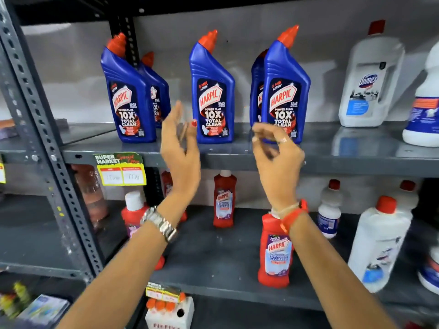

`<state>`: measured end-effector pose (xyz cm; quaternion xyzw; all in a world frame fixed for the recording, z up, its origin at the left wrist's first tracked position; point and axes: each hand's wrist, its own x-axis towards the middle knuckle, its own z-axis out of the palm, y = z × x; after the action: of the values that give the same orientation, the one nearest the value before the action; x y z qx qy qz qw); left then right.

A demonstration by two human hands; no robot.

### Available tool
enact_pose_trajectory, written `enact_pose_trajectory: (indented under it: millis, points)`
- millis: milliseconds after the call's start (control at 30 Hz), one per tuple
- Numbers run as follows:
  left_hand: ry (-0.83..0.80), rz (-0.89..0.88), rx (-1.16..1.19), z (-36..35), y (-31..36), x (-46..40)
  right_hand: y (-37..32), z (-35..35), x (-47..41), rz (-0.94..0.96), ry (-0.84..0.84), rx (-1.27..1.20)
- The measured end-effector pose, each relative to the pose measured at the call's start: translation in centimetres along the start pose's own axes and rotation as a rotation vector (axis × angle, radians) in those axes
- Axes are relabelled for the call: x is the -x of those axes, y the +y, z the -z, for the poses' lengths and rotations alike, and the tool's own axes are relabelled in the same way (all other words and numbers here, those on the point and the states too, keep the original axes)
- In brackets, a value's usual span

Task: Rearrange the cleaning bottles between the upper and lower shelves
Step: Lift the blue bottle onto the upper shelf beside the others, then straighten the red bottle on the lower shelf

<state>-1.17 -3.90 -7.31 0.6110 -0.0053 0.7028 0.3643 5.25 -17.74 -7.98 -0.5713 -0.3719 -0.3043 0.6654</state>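
Several blue Harpic bottles with red caps stand on the upper shelf [332, 160]: one at the left [128, 100], one in the middle [212, 96], one to the right [286, 93], with others behind. Red Harpic bottles stand on the lower shelf [225, 264]: one at the back [224, 200], one near the front [275, 255], one partly hidden behind my left forearm [134, 210]. My left hand [180, 148] is raised, empty, fingers apart, just left of the middle blue bottle. My right hand [278, 153] hovers empty before the right blue bottle, fingers loosely curled.
White Domex bottles [370, 84] stand at the upper shelf's right end, and white bottles with red caps [380, 243] at the lower right. A grey perforated upright [35, 129] runs down the left. A price tag [120, 169] hangs on the upper shelf's edge.
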Motion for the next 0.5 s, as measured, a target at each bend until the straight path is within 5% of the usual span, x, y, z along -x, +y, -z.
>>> enact_pose_trajectory:
  millis: [133,267,367,500]
  points:
    - [-0.027,-0.133,-0.138,0.2,-1.4,9.7,3.7,4.8,6.6,0.101,0.100,0.131]
    - [-0.319,0.367,0.001,-0.3,-3.7,19.3,9.2,9.0,11.8,-0.122,0.099,0.302]
    - [-0.511,0.799,0.126,-1.2,-5.4,23.2,13.2,11.0,14.2,-0.430,-0.122,0.461]
    - [-0.646,1.006,0.164,-1.7,-6.9,25.3,15.7,11.9,16.3,-0.840,-0.461,0.325]
